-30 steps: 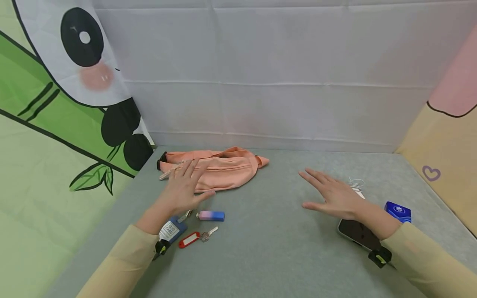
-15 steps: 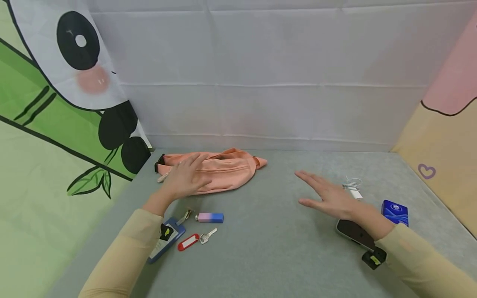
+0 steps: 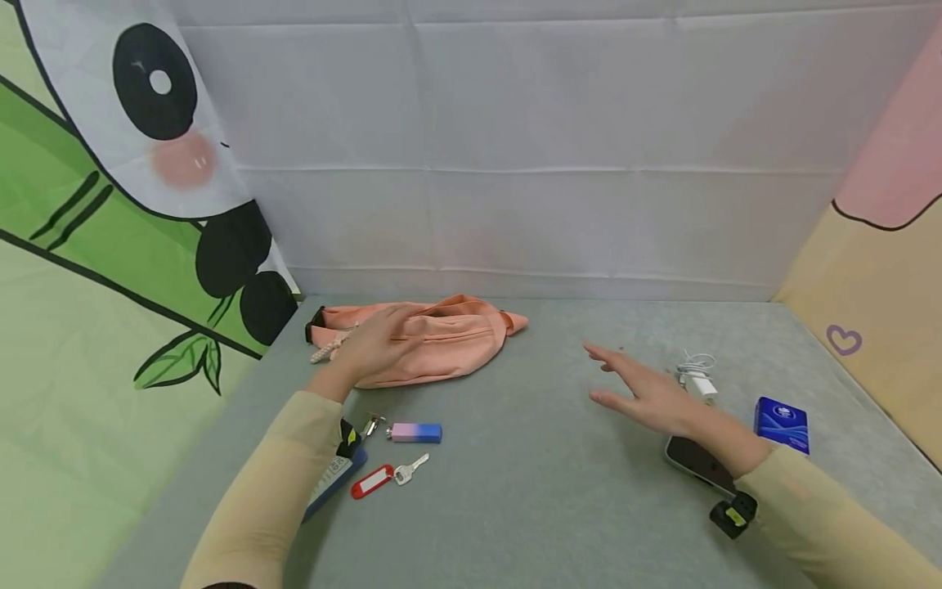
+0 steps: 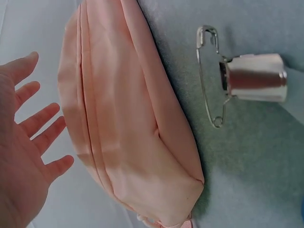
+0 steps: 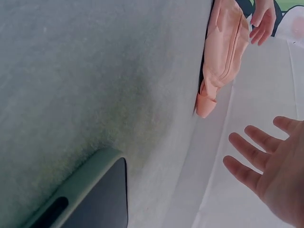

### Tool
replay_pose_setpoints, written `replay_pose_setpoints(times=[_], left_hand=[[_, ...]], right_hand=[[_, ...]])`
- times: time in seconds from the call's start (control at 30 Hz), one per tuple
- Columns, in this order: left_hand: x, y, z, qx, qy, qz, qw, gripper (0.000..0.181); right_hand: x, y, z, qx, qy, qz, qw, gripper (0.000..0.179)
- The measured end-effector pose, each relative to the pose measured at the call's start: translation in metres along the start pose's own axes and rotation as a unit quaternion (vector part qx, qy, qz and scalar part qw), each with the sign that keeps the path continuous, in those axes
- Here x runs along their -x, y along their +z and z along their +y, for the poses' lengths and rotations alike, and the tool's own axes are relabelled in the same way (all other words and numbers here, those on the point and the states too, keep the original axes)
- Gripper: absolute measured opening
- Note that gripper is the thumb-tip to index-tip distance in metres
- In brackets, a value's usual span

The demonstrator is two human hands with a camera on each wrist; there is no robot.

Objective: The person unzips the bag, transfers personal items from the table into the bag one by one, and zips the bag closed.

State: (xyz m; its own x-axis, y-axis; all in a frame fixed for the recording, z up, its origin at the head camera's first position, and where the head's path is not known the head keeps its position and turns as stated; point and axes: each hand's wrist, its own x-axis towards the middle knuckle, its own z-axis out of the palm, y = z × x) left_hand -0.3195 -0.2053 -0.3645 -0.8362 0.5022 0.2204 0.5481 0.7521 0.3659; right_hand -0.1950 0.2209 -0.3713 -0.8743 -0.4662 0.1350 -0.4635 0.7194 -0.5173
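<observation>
My left hand hovers over the left part of a peach waist bag, fingers spread and holding nothing. The left wrist view shows the bag's zipped front beside the spread fingers. Below that forearm lies a blue card holder, partly hidden by the sleeve; its metal clip with a safety pin shows large in the left wrist view. My right hand, also spread and holding nothing, hangs above the table near a dark-screened phone, which the right forearm partly covers.
A pink-to-blue bar and a key with a red tag lie left of centre. On the right are a white charger with cable and a blue tissue pack. A pale cloth wall stands behind the table.
My left hand has moved right and slightly forward over the waist bag. The left sleeve now covers more of the card holder. My right hand has barely shifted.
</observation>
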Motion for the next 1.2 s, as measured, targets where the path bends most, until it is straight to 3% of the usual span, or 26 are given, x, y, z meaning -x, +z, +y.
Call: replay_pose_setpoints(times=[0.23,0.53,0.87,1.2], left_hand=[[-0.009,0.004,-0.004,0.01,0.017,-0.001,0.9998,0.046],[-0.016,0.007,-0.01,0.029,-0.013,-0.007,0.9995,0.042],[-0.024,0.015,-0.015,0.059,-0.048,-0.008,0.997,0.032],[-0.028,0.018,-0.011,0.007,-0.032,0.034,0.9989,0.016]], right_hand=[[-0.006,0.001,0.006,-0.032,-0.013,0.009,0.9994,0.064],[-0.017,0.002,0.021,-0.107,-0.029,0.0,0.9938,0.058],[-0.026,-0.002,0.03,-0.122,-0.025,0.002,0.9922,0.057],[-0.02,-0.01,0.04,-0.119,-0.011,0.001,0.9929,0.057]])
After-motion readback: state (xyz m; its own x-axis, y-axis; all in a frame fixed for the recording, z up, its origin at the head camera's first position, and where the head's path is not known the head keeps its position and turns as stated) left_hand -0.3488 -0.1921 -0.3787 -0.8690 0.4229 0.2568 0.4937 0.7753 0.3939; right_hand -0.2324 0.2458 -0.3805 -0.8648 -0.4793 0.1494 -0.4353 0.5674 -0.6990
